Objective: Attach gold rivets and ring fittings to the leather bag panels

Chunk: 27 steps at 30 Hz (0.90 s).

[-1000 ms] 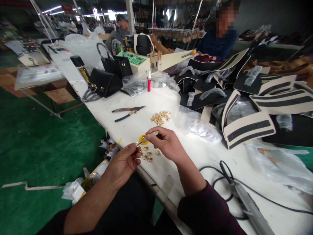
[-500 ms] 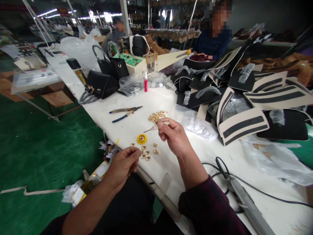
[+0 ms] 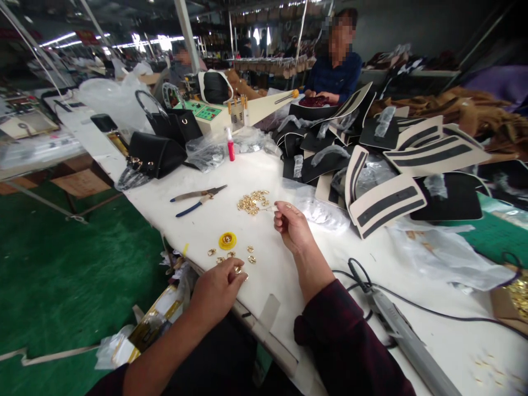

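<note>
My right hand [image 3: 290,223] grips a thin-tipped tool [image 3: 270,209] with a pale handle; whether it is a screwdriver or an awl I cannot tell. Its tip is beside a pile of small gold metal fittings [image 3: 249,202]. My left hand [image 3: 218,289] is pinched at the table's near edge, with a gold ring fitting [image 3: 238,270] at its thumb and fingertips. Several loose gold fittings [image 3: 252,259] lie around these fingers. Just beyond them is a round yellow dish [image 3: 227,241] with a gold piece in it.
Blue-handled pliers [image 3: 193,201] and a red bottle [image 3: 230,146] are farther back. Black handbags [image 3: 155,147] stand at left. Black and beige bag panels [image 3: 388,206] heap up at right. A grey corded tool [image 3: 402,335] lies front right. A person [image 3: 336,66] sits across the table.
The view has turned right. My right hand has moved the tool's tip from near the yellow dish to the gold pile. My left hand has moved in among the loose fittings.
</note>
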### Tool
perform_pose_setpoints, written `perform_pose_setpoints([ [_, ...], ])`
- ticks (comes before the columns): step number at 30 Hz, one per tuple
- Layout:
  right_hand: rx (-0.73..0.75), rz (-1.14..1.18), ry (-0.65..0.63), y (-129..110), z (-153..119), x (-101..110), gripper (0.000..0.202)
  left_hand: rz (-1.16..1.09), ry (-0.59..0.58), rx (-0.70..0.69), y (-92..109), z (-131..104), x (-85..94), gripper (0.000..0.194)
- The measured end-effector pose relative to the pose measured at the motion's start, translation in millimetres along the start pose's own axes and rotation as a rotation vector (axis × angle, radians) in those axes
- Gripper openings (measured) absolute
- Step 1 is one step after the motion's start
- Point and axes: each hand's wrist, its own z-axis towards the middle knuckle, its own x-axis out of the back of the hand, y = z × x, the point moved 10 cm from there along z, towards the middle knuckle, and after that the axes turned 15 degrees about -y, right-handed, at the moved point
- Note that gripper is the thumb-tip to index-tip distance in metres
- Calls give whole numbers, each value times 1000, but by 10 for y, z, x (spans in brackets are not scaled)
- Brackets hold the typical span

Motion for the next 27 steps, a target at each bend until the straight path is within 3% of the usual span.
perform_pose_setpoints([
  [3, 39, 80, 16, -61, 7, 55, 40, 40, 83, -59, 113, 7, 236, 31],
  [5, 64, 129, 20, -90, 14, 77, 40, 149, 112, -122, 294, 129, 434, 29],
  [9, 96, 197, 34, -112, 22, 120, 39, 600, 33, -196, 756, 733, 620, 28],
  [13, 118, 223, 40, -145, 20, 146, 40, 807, -57, -158, 983, 1462, 588, 32],
  [17, 124, 223, 37, -173, 28, 173, 38, 866, -84, -134, 1029, 1904, 453, 30],
  [21, 129, 233, 37, -169, 47, 203, 38, 884, -105, -134, 975, 2057, 354, 23],
  [27, 124, 221, 29, -164, 44, 181, 38, 867, -97, -181, 973, 2041, 351, 23],
])
